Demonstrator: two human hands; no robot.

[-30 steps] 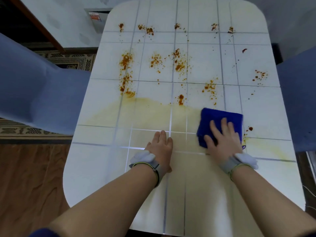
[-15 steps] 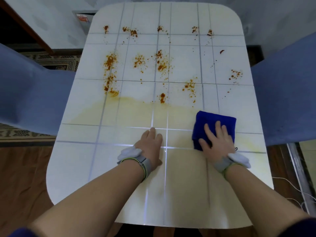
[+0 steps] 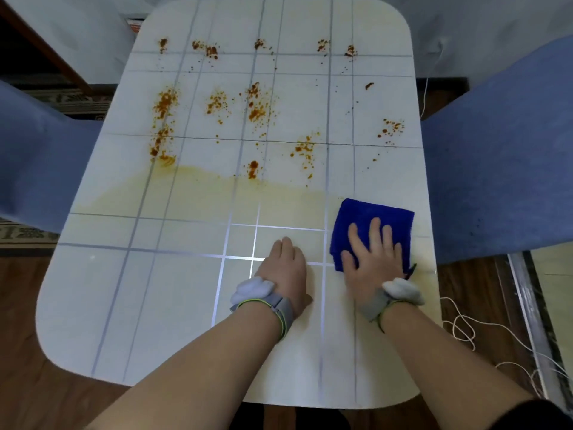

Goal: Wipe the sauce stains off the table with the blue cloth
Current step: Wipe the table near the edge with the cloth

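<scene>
Right hand (image 3: 373, 259) flat, fingers spread, presses cloth (image 3: 372, 217) to table (image 3: 93, 305) for wiping; left hand (image 3: 283, 268) flat beside, bracing; stains (image 3: 164, 103) ahead.

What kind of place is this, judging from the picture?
Probably a dining area in a home: a tile-patterned table spattered with sauce stains, blue chairs at both sides, and a patterned rug on a wooden floor.

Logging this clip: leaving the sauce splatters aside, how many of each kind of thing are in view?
table: 1
blue cloth: 1
hands: 2 (left hand, right hand)
wrist bands: 2
blue chairs: 2
Total: 8
</scene>
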